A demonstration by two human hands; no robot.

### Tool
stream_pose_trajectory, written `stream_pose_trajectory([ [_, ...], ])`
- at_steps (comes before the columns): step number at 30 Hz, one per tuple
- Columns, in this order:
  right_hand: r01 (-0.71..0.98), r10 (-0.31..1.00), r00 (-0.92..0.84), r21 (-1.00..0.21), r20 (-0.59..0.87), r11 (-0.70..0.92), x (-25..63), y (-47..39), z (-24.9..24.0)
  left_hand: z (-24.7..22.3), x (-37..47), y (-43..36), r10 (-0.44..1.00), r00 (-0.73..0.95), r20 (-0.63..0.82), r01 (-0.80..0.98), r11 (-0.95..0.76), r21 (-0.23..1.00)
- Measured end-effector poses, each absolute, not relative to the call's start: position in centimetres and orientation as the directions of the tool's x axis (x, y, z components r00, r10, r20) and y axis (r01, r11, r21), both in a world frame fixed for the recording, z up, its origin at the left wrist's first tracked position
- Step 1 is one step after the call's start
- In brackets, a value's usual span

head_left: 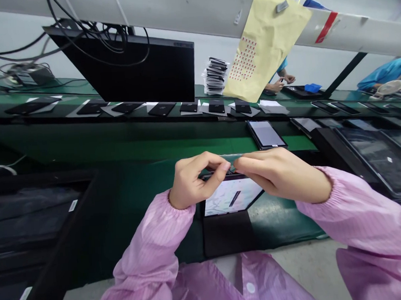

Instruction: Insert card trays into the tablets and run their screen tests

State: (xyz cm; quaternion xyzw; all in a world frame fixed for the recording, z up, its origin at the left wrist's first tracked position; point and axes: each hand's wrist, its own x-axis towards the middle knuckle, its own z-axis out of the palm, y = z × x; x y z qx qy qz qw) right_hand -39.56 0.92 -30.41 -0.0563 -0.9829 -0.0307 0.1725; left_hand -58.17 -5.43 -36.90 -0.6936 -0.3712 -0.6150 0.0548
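Note:
My left hand [200,179] and my right hand [280,174] meet above the top edge of a tablet [232,195]. The fingertips of each are pinched together and almost touch. Whatever lies between them is too small or hidden to name. The tablet leans up with its screen lit, showing a pale picture with a dark bar in the middle; my hands hide part of its upper edge. A flat black panel [228,234], perhaps its cover, lies on the green mat [136,217] before it.
Several dark tablets, including one [162,109], lie on papers along the shelf. Another tablet [266,133] sits behind my right hand. Black trays flank me, the left one [84,193] close by. A monitor [138,72] and yellow sheet [268,37] hang above. Co-workers' blue sleeves [379,75] show beyond.

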Motion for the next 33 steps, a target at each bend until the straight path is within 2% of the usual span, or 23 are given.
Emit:
stream_pose_trajectory([
  [5,0.117,0.101,-0.946,0.034,0.308,0.993,-40.0,1.5,-30.4,-37.2,-58.2,-4.9,0.425,-0.089,0.901,0.576,-0.716,0.395],
  [10,0.182,0.202,-0.94,-0.095,0.276,0.979,-40.2,2.4,-30.2,-37.4,-58.4,-4.6,0.468,-0.107,0.877,0.559,-0.701,0.443],
  [14,0.181,0.219,-0.943,-0.165,0.252,0.969,-40.3,2.9,-29.9,-37.4,-58.4,-4.5,0.47,-0.114,0.875,0.563,-0.695,0.447],
  [25,0.084,0.131,-0.96,-0.194,0.246,0.978,-40.7,3.5,-29.9,-37.7,-58.4,-4.1,0.461,-0.141,0.876,0.571,-0.685,0.453],
  [33,0.06,0.102,-0.964,-0.171,0.247,0.983,-40.8,3.6,-29.7,-37.8,-58.5,-4.0,0.446,-0.136,0.885,0.576,-0.691,0.436],
])
